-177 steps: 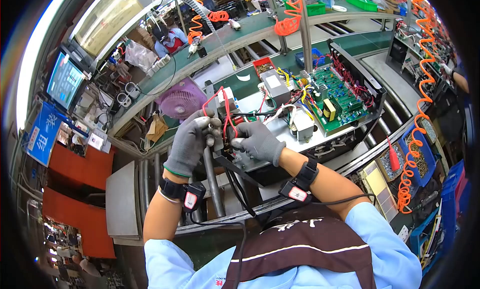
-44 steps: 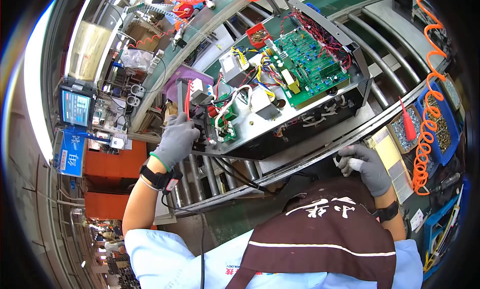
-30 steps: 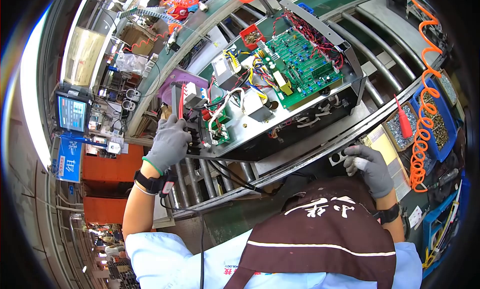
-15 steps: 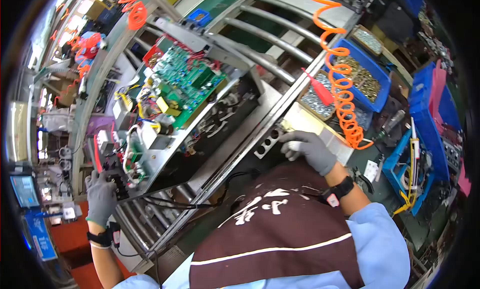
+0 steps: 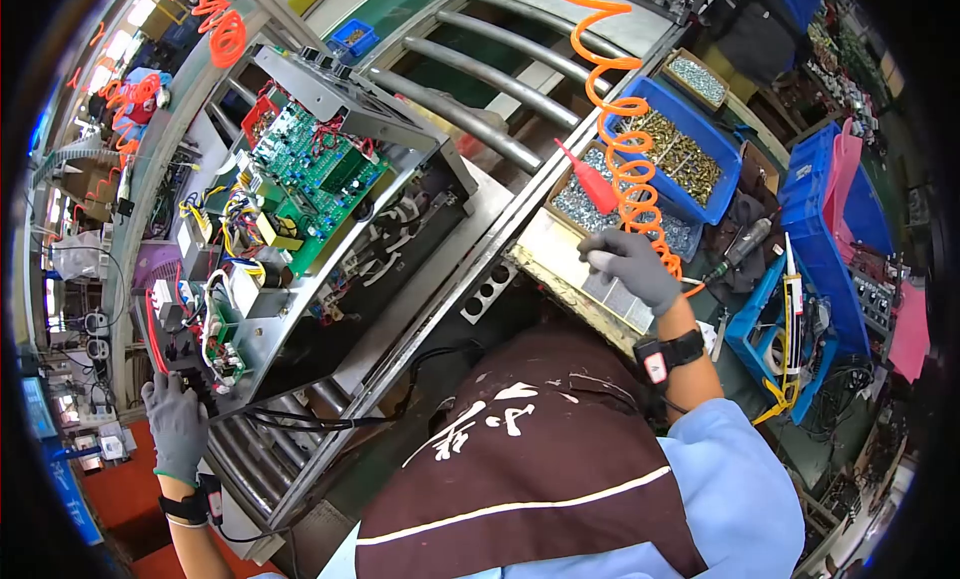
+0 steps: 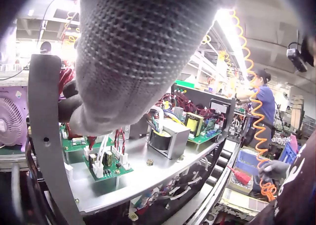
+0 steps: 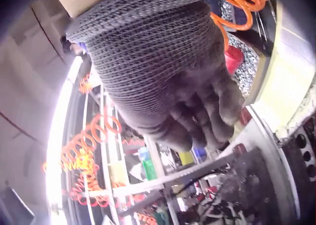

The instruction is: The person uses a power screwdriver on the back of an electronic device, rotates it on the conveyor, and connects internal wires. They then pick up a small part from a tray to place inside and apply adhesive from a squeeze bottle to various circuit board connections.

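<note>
One chassis (image 5: 262, 333) at left; left hand (image 5: 177, 426) at its near end, hold unclear. Right hand (image 5: 632, 269) loosely curled, seemingly empty, near fastener bin (image 5: 730, 186). Probably fetching hardware; next likely calls for a pinch.

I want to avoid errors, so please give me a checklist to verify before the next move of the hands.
1. Left hand at the end panel: ok, appears to touch it.
2. Red wires properly connected: cannot tell, ends hidden near that hand.
3. Right hand free: ok, no held thing is visible.
4. Orange hose away from right hand: not ok, looks close to it.
5. Brass-coloured screws available: ok, in the blue bin.
</note>
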